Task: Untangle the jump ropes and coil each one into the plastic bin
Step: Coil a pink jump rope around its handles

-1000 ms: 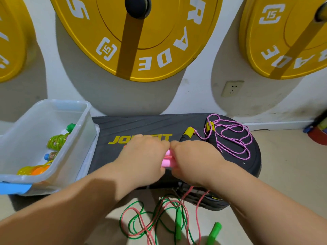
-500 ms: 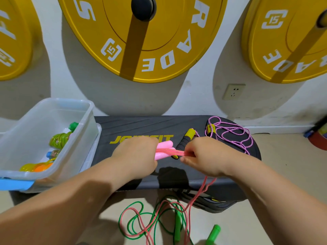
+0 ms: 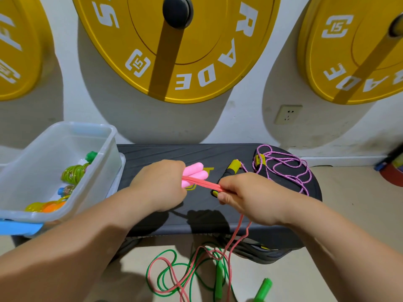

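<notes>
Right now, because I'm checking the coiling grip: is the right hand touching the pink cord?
Touching. The head view shows the right hand pinching the taut pink cord that runs from the pink handles gripped by the left hand.

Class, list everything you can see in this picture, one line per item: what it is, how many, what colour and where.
weight plates: three, yellow, hung on the wall.
wall socket: one, white, on the wall right of centre.
bench: one, black, against the wall.
plastic bin: one, translucent white, at the bench's left end.
coiled ropes: at least two, green and orange-yellow, inside the bin.
purple jump rope: one, purple cord with yellow-and-black handles, loose on the bench's right end.
pink jump rope: one, pink, handles over the bench, cord trailing to the floor.
green jump rope: one, green, on the floor, tangled with the pink cord.
left hand: one, grips the pink handles.
right hand: one, pinches the pink cord strands.
</notes>
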